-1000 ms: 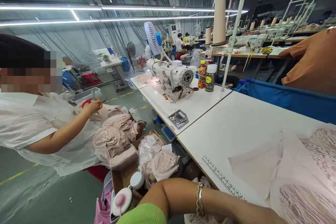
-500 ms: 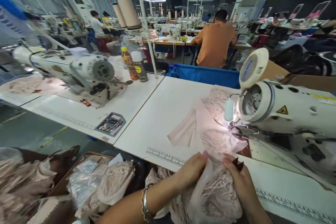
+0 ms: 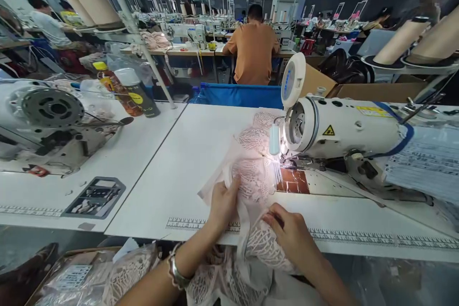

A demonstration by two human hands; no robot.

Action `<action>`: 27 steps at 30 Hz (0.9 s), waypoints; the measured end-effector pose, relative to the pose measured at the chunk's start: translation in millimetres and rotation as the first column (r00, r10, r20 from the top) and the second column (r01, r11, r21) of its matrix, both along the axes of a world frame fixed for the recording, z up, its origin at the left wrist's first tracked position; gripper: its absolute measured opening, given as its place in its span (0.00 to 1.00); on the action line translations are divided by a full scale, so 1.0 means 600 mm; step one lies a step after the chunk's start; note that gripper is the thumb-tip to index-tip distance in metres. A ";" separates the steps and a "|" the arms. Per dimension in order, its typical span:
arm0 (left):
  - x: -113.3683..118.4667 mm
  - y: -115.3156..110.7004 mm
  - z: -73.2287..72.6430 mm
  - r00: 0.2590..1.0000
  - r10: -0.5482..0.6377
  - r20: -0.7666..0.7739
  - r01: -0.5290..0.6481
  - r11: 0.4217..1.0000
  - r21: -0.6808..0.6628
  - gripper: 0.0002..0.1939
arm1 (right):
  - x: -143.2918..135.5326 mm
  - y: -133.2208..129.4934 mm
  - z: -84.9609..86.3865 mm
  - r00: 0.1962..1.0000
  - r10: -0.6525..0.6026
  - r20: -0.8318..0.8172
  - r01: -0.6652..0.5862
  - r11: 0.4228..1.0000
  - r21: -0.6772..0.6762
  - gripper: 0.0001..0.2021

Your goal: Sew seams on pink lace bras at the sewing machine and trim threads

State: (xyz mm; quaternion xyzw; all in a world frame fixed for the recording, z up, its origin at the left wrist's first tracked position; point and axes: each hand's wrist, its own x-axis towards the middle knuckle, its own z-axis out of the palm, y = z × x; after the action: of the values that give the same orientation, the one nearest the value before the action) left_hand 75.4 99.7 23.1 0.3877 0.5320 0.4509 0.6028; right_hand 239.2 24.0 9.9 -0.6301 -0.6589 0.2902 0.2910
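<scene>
A pale pink lace garment [image 3: 251, 177] lies on the white sewing table, its far part beside the lit needle area of the sewing machine [image 3: 337, 124]. Its near part hangs over the table's front edge toward my lap. My left hand [image 3: 224, 203] is closed on the sheer edge strip of the garment, thumb on top. To the right, my right hand [image 3: 287, 229] pinches the lace near the table edge, with something small and dark partly showing between its fingers. A silver bracelet [image 3: 176, 265] circles my left wrist.
A second sewing machine [image 3: 46, 119] stands at left, near a drink bottle [image 3: 118, 88] and a spray can [image 3: 138, 93]. A grey parts tray [image 3: 95, 197] is set in the table. Bagged lace pieces [image 3: 125, 267] lie below. A person in orange [image 3: 253, 52] sits beyond a blue bin [image 3: 240, 94].
The view has turned right. My left hand has moved forward along the garment's strip, and my hands are farther apart. The lace bundle between them has dropped lower over the table edge.
</scene>
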 end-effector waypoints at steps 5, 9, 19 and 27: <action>-0.010 0.089 0.018 0.904 -0.229 0.361 0.251 0.968 -0.013 0.26 | 0.017 -0.007 0.018 0.999 0.050 -0.004 -0.050 0.995 -0.091 0.19; -0.027 0.141 0.011 0.992 -0.092 0.085 0.088 0.995 0.057 0.25 | 0.030 -0.029 0.000 0.988 0.034 0.148 -0.041 0.998 0.043 0.15; -0.014 0.082 -0.005 0.550 0.011 -0.835 0.787 0.328 0.522 0.20 | 0.101 -0.015 0.057 0.887 0.306 0.345 -0.268 0.951 -0.153 0.08; 0.101 0.027 -0.042 0.293 -0.013 -0.956 0.956 0.017 0.292 0.24 | 0.191 0.086 0.098 0.614 0.164 0.772 -0.132 0.986 -0.104 0.10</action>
State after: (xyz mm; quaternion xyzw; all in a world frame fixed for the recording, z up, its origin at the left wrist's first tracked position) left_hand 136.1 115.8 -1.9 0.9748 0.1438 0.1415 0.0955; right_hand 353.5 75.7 68.4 -0.6423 -0.7638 0.0248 -0.0586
